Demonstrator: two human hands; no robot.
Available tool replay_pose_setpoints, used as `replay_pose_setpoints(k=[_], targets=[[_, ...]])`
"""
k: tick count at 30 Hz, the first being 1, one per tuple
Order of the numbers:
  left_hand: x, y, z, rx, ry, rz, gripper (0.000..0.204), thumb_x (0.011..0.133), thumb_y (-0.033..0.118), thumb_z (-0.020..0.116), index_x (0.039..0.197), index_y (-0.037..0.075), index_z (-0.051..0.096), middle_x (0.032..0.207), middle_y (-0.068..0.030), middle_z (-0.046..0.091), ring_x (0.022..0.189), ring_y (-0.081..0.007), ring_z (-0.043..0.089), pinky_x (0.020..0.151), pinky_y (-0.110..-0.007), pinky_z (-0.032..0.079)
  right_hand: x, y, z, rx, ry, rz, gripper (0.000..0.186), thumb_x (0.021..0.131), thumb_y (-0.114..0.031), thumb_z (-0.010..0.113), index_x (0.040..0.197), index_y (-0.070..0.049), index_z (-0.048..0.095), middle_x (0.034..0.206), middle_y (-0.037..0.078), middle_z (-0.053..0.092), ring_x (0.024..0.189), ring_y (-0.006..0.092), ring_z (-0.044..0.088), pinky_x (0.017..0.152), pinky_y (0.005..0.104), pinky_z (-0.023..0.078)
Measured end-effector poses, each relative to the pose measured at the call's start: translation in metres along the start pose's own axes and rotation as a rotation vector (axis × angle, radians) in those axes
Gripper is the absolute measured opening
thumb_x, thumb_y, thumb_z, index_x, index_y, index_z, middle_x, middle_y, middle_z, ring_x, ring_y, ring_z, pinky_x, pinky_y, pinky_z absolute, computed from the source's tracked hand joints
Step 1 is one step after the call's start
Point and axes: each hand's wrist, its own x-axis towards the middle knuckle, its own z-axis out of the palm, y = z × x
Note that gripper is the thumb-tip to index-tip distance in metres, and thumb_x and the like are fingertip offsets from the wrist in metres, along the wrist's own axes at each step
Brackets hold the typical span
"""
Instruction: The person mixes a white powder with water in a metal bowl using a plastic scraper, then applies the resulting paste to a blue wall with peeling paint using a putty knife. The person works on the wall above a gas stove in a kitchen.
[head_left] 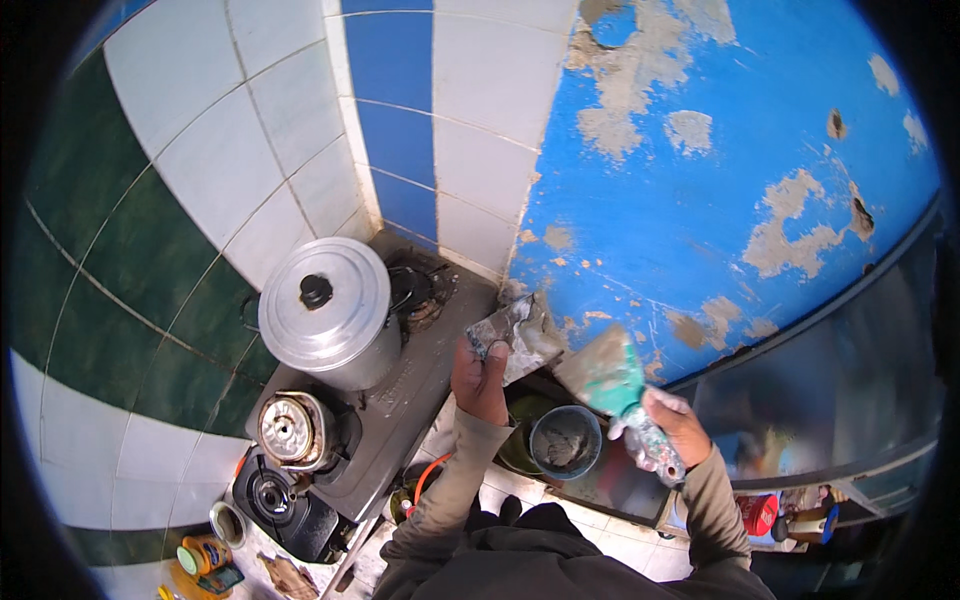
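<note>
My left hand is closed on a flat grey plate smeared with pale plaster. I cannot make out exactly what kind of plate it is. It is held close to the lower left edge of the blue wall. In my right hand, fingers wrapped round its messy handle, is a wide putty knife with green on it. Its blade points up and left, toward the plate. Below and between the hands, a round bucket contains grey paste.
At left, a grey stove carries a large lidded aluminium pot and a smaller metal pot. An orange hose runs near my left forearm. A dark glass-topped surface lies right, with a red-lidded container below.
</note>
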Motion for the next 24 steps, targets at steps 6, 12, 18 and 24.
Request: replay_pose_setpoints(k=[6, 12, 18, 24], targets=[[-0.019, 0.004, 0.001, 0.498, -0.161, 0.196, 0.019, 0.096, 0.013, 0.053, 0.107, -0.002, 0.055, 0.107, -0.0144, 0.062, 0.099, -0.0230, 0.060, 0.088, -0.033, 0.046, 0.021, 0.010, -0.004, 0.304, -0.063, 0.211, 0.039, 0.101, -0.036, 0.044, 0.116, -0.002, 0.052, 0.088, 0.014, 0.064, 0.052, 0.0111, 0.053, 0.037, 0.0223, 0.041], [-0.001, -0.009, -0.024, 0.555, -0.338, 0.546, 0.015, 0.094, 0.010, 0.053, 0.103, -0.001, 0.059, 0.103, -0.0195, 0.063, 0.095, -0.0352, 0.062, 0.089, -0.041, 0.049, 0.028, 0.024, -0.008, 0.603, -0.252, 0.199, 0.045, 0.102, -0.035, 0.039, 0.122, 0.005, 0.044, 0.087, 0.020, 0.058, 0.041, 0.0079, 0.044, 0.030, 0.0212, 0.039], [-0.012, -0.038, -0.056, 0.839, -0.316, 0.523, 0.018, 0.094, 0.008, 0.052, 0.106, -0.001, 0.060, 0.102, -0.0202, 0.063, 0.094, -0.0380, 0.061, 0.086, -0.042, 0.049, 0.025, 0.005, -0.007, 0.700, -0.295, 0.011, 0.045, 0.101, -0.033, 0.040, 0.124, 0.006, 0.043, 0.084, 0.022, 0.057, 0.040, 0.0114, 0.047, 0.032, 0.0260, 0.042], [-0.044, -0.038, -0.089, 0.803, 0.005, 0.235, 0.019, 0.093, 0.012, 0.054, 0.107, -0.002, 0.057, 0.095, -0.0195, 0.063, 0.087, -0.0319, 0.063, 0.079, -0.037, 0.048, 0.054, -0.076, 0.033, 0.237, 0.067, -0.488, 0.043, 0.100, -0.040, 0.043, 0.114, -0.001, 0.051, 0.078, 0.010, 0.059, 0.048, 0.0117, 0.050, 0.039, 0.0272, 0.044]])
